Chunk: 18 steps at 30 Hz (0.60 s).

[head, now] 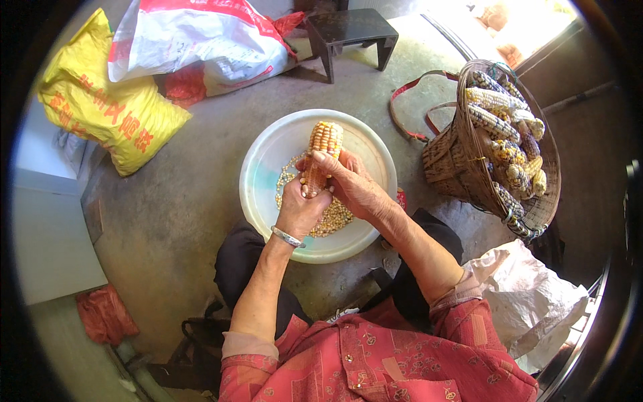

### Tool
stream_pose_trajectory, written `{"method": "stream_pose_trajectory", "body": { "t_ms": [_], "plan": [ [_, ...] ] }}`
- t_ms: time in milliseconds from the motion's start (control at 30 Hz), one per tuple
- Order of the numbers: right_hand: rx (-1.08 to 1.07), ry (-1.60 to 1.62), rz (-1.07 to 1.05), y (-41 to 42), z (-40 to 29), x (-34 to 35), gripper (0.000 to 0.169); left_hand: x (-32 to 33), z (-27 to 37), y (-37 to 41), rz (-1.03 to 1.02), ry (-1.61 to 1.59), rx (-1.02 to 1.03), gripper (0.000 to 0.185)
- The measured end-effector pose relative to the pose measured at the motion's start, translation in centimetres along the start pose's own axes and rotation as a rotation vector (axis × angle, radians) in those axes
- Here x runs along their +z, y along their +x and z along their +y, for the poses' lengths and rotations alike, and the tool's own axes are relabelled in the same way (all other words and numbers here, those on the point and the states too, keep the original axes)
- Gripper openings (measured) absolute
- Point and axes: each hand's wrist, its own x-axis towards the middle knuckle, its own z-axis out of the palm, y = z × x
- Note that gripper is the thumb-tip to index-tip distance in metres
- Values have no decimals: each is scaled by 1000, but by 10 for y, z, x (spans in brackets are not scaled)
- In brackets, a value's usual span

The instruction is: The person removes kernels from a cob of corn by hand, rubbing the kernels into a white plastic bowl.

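Observation:
Both my hands are on one partly shelled corn cob (325, 139), tilted upright over a wide, pale plastic basin (253, 201). My left hand (304, 206), with a silver bangle at the wrist, grips the cob's lower end, where the kernels are gone. Higher up, my right hand (351, 181) holds the cob's side, its thumb lying across the front near the remaining yellow-orange kernels. Loose corn kernels (331, 221) lie in the basin below my hands. Some fingers are hidden behind the cob.
At the right, a woven basket (442, 156) with straps holds several cobs. A crumpled white sack (527, 296) lies below it. A low dark stool (351, 27) stands at the back. White-and-red (201, 45) and yellow sacks (115, 110) lie back left; a red bag (105, 314) is lower left.

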Motion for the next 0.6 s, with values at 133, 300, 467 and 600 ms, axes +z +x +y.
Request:
{"method": "stream_pose_trajectory", "body": {
  "t_ms": [133,300,467,600],
  "plan": [
    [-72,-137,55,0,6,-2,32,4,4,-5,8,-41,-12,21],
    [-90,-268,101,-1,9,-4,36,5,4,-4,11,-84,-57,12],
    [23,-2,10,-1,-3,-1,37,0,2,-5,-91,-268,-101,6],
    [84,80,-29,-2,-1,-8,35,1,6,-7,-182,-326,-126,3]
  ]
}}
